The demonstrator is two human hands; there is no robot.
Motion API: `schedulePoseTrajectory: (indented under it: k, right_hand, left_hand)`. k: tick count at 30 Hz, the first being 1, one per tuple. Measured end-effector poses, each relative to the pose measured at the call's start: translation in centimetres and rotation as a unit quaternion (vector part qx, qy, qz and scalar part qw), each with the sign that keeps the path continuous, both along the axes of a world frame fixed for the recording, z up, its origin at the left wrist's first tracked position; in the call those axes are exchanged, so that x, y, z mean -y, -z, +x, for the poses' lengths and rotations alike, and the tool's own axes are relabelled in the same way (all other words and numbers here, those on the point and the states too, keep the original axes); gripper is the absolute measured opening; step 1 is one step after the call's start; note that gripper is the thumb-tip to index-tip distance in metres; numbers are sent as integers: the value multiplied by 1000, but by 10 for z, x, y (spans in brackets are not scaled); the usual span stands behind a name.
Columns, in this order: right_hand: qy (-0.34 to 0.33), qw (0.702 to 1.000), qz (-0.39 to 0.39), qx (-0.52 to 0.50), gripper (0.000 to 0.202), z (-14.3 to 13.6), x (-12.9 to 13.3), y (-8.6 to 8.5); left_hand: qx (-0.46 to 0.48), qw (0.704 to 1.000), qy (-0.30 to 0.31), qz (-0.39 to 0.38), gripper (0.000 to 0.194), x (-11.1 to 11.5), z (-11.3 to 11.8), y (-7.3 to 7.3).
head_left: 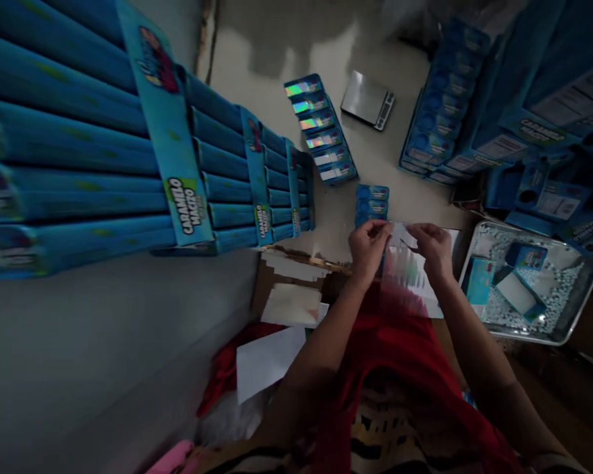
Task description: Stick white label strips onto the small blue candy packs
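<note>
Hands, two, both pinching: left hand (369, 253) on the upper edge of the label sheet (406, 280); right hand (433, 250) beside it on that edge, a separate strip in its fingertips not confirmable.

Label sheet, one, held above the red apron (400, 342). Judged light, limp, slick and easily creased; best taken by opposite edges.

Blue box stack (93, 178), one, at left; "Caramelo Macizo" legible three times.

Metal tray (577, 305), one, at right; white pellets (563, 270), uncounted; three boxes (526, 255) inside.

Shiny-labelled box row (326, 128), six labels, on the surface (261, 52).

Digital scale (363, 97), one.

Short box row (372, 203), three visible, partly hidden.
</note>
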State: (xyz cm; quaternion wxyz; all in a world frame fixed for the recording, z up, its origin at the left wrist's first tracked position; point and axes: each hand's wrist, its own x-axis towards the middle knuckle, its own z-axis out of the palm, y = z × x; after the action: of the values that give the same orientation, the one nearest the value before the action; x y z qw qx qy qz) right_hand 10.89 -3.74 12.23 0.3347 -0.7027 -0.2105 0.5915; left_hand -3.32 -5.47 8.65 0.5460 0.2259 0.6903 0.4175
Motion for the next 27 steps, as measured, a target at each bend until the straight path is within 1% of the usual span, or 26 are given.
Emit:
schedulePoseTrajectory:
  k: [2, 4, 5, 7, 9, 11, 13, 17, 19, 20, 23, 25, 27]
  right_hand:
    - [-38, 999, 33, 19, 34, -29, -19, 10]
    - [-85, 992, 60, 71, 35, -52, -38, 22]
    - [-106, 985, 70, 113, 35, -61, -45, 28]
    - [-136, 966, 84, 204, 34, -73, -57, 39]
    - [-153, 946, 92, 269, 31, -79, -64, 49]
    - [-159, 934, 95, 306, 30, -82, -67, 54]
    - [-160, 929, 97, 321, 29, -84, -69, 56]
    - [-162, 924, 87, 334, 27, -86, -72, 54]
    - [-169, 922, 76, 341, 26, -86, -74, 53]
    - [-173, 920, 73, 343, 26, -85, -75, 53]
    - [-188, 914, 62, 354, 23, -81, -78, 57]
    - [-191, 907, 53, 372, 26, -77, -81, 61]
    - [-186, 903, 44, 384, 33, -72, -84, 65]
  left_hand:
    - [-85, 996, 12, 33, 13, -18, -31, 4]
    - [-137, 989, 30, 51, 10, -38, -57, 10]
    - [-151, 986, 35, 55, 8, -48, -67, 14]
    - [-171, 983, 44, 53, 5, -65, -80, 22]
    - [-183, 980, 58, 49, 4, -75, -86, 30]
    - [-189, 978, 72, 51, 5, -79, -87, 35]
    - [-194, 976, 79, 57, 5, -80, -86, 38]
    - [-188, 977, 79, 62, 7, -80, -85, 43]
    - [-164, 982, 66, 61, 6, -81, -85, 48]
    - [-137, 988, 52, 56, 5, -82, -85, 52]
    - [6, 1000, -17, 6, 7, -83, -84, 69]
    - [118, 990, -71, -31, 17, -81, -82, 79]
    - [192, 973, -116, -46, 33, -76, -76, 84]
